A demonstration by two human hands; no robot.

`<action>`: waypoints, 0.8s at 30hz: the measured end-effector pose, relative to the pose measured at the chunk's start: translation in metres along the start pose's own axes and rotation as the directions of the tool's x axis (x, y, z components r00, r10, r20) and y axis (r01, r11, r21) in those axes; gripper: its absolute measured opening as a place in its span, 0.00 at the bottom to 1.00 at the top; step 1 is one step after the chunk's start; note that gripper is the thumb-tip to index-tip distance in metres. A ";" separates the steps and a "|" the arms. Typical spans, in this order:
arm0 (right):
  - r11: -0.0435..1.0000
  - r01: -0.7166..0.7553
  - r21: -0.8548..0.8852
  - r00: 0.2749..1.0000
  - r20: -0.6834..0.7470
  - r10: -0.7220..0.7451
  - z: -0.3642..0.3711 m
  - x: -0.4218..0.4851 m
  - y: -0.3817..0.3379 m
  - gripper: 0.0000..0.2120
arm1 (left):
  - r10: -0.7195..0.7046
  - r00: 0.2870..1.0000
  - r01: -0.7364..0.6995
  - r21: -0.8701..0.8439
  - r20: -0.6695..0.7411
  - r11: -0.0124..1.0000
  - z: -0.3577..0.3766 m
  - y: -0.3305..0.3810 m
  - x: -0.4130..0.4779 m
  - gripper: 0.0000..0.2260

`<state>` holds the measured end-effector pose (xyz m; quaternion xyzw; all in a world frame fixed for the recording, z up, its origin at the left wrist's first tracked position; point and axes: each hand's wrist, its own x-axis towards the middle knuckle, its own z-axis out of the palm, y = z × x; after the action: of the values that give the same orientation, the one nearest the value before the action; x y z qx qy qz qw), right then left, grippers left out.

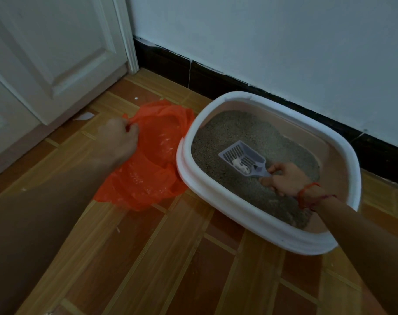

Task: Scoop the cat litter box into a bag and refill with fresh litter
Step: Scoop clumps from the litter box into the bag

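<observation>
Head view, looking down at a wood-pattern tiled floor (170, 258). White-rimmed oval plastic litter box (239, 214) sits near the black skirting (216, 80), filled with grey granular litter (234, 130). Right hand (284, 178), red string bracelet (307, 194) at the wrist, grips the handle of a pale lilac slotted plastic scoop (243, 158); a whitish clump lies in the scoop, which rests over the litter. Left hand (118, 139) pinches the rim of a crumpled orange plastic bag (148, 169), mouth open, touching the box's left side. White panelled door (45, 53) at upper left.

The left hand (119, 142), out toward two o'clock, apparently pinches the bag (148, 178); right hand (284, 178), out toward ten o'clock, grips the scoop (241, 155) handle.
</observation>
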<state>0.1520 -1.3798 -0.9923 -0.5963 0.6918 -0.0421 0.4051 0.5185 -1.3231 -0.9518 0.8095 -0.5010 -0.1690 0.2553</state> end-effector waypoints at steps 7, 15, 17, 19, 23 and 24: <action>0.997 0.012 -0.075 1.000 0.016 -0.011 0.000 0.001 -0.005 0.07 | -0.007 1.000 0.007 0.000 -0.018 1.000 -0.001 -0.004 0.003 0.17; 0.988 0.088 -0.130 0.996 0.020 -0.087 0.000 -0.003 -0.018 0.07 | -0.009 0.999 0.009 0.007 -0.034 1.000 -0.003 -0.001 0.001 0.16; 0.984 0.134 -0.119 0.991 0.016 -0.133 -0.002 -0.006 -0.026 0.07 | -0.012 0.999 0.011 -0.005 -0.039 1.000 -0.004 -0.002 0.001 0.16; 0.975 0.198 -0.099 0.980 0.022 -0.196 -0.004 -0.009 -0.037 0.06 | -0.018 0.999 0.018 -0.017 -0.039 1.000 -0.005 -0.004 0.001 0.16; 0.937 0.331 -0.111 0.943 0.066 -0.325 -0.006 -0.017 -0.068 0.04 | -0.023 0.998 0.022 -0.030 -0.053 0.999 -0.009 -0.005 0.002 0.14; 0.928 0.352 -0.126 0.935 0.091 -0.342 -0.005 -0.020 -0.077 0.05 | -0.031 0.998 0.029 -0.031 -0.053 0.999 -0.010 -0.005 0.002 0.14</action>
<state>0.2095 -1.3871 -0.9373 -0.7372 0.5626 -0.0444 0.3715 0.5284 -1.3201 -0.9468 0.8172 -0.4792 -0.1587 0.2781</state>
